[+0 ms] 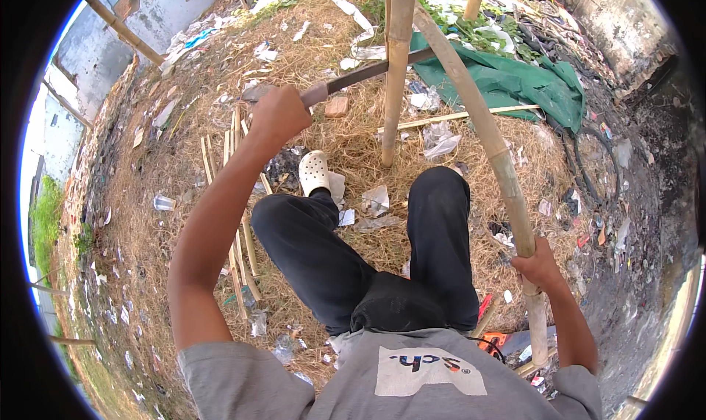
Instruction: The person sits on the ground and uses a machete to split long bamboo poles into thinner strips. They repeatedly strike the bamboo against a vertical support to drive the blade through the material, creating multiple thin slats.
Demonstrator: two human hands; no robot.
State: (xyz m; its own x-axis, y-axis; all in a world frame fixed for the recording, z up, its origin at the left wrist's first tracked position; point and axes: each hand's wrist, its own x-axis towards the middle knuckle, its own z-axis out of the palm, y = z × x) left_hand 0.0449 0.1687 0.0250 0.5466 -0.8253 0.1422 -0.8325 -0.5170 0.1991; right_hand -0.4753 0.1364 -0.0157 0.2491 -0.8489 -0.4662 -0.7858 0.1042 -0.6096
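In the upper left-centre, the left hand (pixel 283 116) has its fingers wrapped around the pale handle of a long dark metal blade (pixel 359 76). The blade slants toward the top centre, showing on both sides of an upright tan bamboo pole (pixel 396 82) (whether it touches that pole or the next is hard to tell). At the lower right, the right hand (pixel 540 265) closes around a long greyish-tan bamboo pole (pixel 491 140), which runs from the top centre to the lower right. A crumpled dark-green plastic sheet (pixel 515 89) lies upper right; a reddish-brown brick (pixel 337 107) sits below the blade.
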